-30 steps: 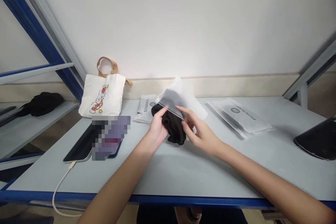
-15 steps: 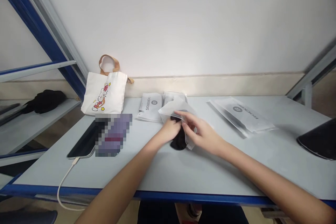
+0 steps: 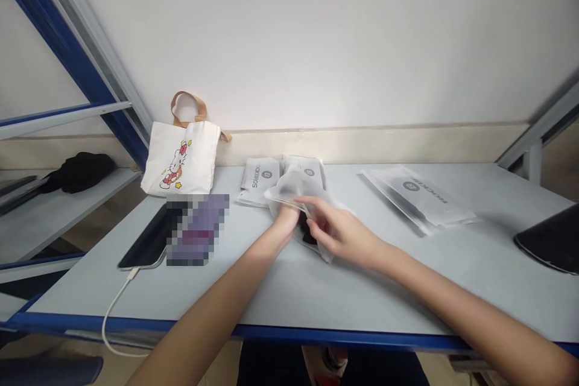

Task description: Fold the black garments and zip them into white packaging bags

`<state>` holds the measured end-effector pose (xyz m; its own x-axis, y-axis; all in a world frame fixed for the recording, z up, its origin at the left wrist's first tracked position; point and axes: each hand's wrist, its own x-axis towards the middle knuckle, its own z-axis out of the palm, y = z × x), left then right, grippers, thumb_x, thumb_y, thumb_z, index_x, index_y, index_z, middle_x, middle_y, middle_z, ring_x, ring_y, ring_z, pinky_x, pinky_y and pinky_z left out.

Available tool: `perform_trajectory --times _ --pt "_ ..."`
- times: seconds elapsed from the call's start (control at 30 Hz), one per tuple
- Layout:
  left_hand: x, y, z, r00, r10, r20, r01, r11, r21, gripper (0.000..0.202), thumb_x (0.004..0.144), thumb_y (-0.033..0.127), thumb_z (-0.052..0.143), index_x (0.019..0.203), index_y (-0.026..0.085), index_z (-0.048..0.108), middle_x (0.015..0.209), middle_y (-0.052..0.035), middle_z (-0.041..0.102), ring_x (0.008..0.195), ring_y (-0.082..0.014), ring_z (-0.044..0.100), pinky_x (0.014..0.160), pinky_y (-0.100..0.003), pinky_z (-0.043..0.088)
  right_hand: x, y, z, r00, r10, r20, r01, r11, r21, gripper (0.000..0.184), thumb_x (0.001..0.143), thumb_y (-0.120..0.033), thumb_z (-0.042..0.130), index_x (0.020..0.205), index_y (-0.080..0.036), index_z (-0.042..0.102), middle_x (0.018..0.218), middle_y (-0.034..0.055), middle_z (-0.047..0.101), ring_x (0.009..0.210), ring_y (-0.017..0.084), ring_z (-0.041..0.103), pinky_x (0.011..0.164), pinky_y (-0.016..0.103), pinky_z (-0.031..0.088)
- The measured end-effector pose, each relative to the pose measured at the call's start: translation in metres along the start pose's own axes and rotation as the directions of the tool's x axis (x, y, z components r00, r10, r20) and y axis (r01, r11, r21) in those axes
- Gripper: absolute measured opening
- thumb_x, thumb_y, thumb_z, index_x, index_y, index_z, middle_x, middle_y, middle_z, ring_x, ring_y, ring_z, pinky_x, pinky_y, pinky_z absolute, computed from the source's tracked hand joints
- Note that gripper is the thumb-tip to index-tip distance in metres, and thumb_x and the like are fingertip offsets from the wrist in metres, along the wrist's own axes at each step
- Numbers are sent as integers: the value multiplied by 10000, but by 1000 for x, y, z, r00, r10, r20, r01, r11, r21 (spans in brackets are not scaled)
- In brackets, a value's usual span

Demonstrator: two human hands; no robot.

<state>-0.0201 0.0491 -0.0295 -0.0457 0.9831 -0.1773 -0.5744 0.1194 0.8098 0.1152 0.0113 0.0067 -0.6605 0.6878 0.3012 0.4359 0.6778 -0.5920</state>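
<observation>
A frosted plastic bag [image 3: 283, 189] is in the middle of the desk, its mouth facing me. My left hand [image 3: 287, 220] reaches into that mouth, and its fingers are hidden behind the cloudy plastic. Dark, soft-looking material, a black item [image 3: 307, 230], shows inside the bag beside my left hand; its kind is unclear. My right hand [image 3: 332, 226] is closed on the bag's near right edge, the index finger lying along the upper lip and the thumb below.
Behind the bag lie two printed frosted packages [image 3: 261, 176]. More printed packages [image 3: 418, 199] lie to the right, near a black object [image 3: 549, 238]. At left are a white tote bag [image 3: 181, 157], a phone [image 3: 145, 238] on a white cable [image 3: 106, 319], and a blurred purple item [image 3: 203, 229].
My left hand has gone deeper into the bag with the black item, which stuck out of the mouth before. The bag's lip now covers the left fingers. My right hand keeps its hold.
</observation>
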Motion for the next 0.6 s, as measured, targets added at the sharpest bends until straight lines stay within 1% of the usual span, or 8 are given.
perform_trajectory --times 0.13,0.23,0.3,0.33,0.43,0.5,0.53,0.6 --pt "-2 2 1 996 -59 69 55 996 65 81 805 221 586 847 171 633 832 -44 656 892 -177 580 748 -247 443 3 12 -18 997 77 9 -77 995 57 452 884 -226 406 1325 -245 306 716 -31 542 597 129 519 585 260 428" --pt "-12 12 4 982 -122 146 109 990 93 90 782 159 577 840 142 643 890 -81 663 941 -191 588 822 -273 455 4 17 -30 993 117 -30 -115 992 60 445 878 -247 413 1312 -240 312 697 -34 531 593 134 517 574 263 427" --pt "-21 16 8 969 -157 192 140 985 96 100 788 157 557 839 136 640 918 -88 661 957 -186 590 868 -279 452 5 19 -35 988 138 -64 -136 990 36 449 866 -249 428 1303 -237 323 697 -33 529 595 136 512 558 261 420" --pt "-25 17 10 966 -170 194 153 983 100 105 789 166 554 852 139 634 930 -85 658 959 -183 592 881 -285 452 5 18 -36 986 146 -79 -144 989 30 450 860 -242 434 1297 -237 328 695 -34 525 596 136 509 555 259 417" --pt "-31 13 12 979 -163 126 149 982 117 111 771 137 526 851 150 601 909 -70 647 911 -179 606 851 -302 478 3 14 -30 987 126 -95 -119 990 78 451 845 -196 435 1282 -241 334 677 -47 500 596 127 503 571 251 423" --pt "-29 8 12 993 -90 76 81 989 124 127 763 101 474 815 162 573 877 -49 635 877 -164 607 805 -281 494 1 7 -20 996 73 -60 -67 993 102 462 837 -165 428 1281 -247 333 674 -50 503 594 121 508 579 245 423" --pt "-27 6 11 996 -54 66 45 990 133 140 770 97 443 793 167 561 854 -42 630 861 -157 606 782 -267 498 -1 3 -14 999 36 -29 -34 996 80 469 834 -152 423 1284 -249 336 676 -49 512 590 120 510 577 243 418" --pt "-20 3 9 999 -2 53 -7 985 170 181 797 110 383 757 176 547 809 -38 622 832 -153 607 748 -252 499 -2 -3 -5 999 -31 29 32 999 -31 473 835 -139 407 1293 -241 348 691 -36 543 583 122 513 568 244 400"
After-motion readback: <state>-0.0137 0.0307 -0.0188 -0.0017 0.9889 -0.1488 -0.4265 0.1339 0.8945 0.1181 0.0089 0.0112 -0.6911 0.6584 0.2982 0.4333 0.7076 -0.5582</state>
